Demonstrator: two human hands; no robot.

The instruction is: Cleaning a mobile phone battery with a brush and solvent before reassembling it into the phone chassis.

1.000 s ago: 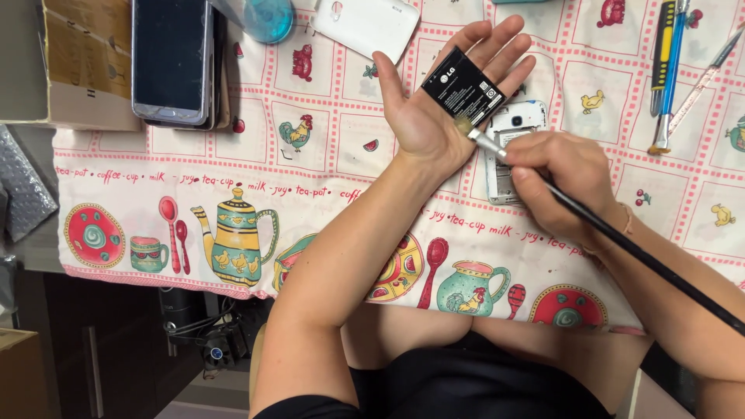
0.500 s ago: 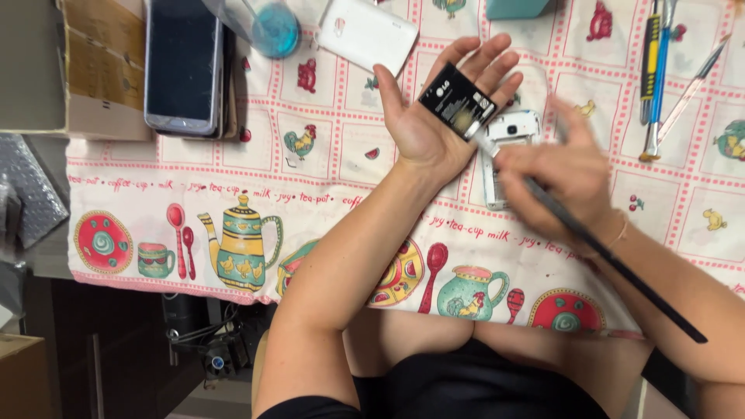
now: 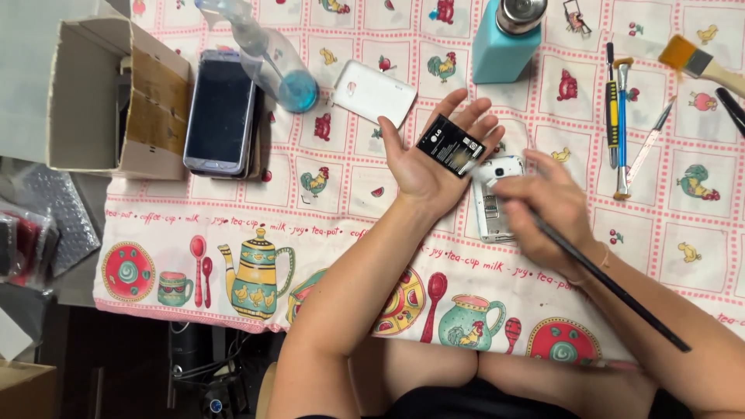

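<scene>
1 battery (image 3: 451,146) on left palm (image 3: 423,159)

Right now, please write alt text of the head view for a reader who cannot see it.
A left hand lies palm up with a black phone battery on it, while the right hand works a long black brush over an opened white phone. They lie on a patterned tablecloth, with a dark smartphone, a teal bottle and hand tools nearby.

A flat black battery (image 3: 451,145) lies on the open left hand (image 3: 431,159), across its fingers. Just right of it, an opened white phone (image 3: 494,195) lies under the right hand (image 3: 548,208), which grips a thin black brush (image 3: 613,285).
</scene>
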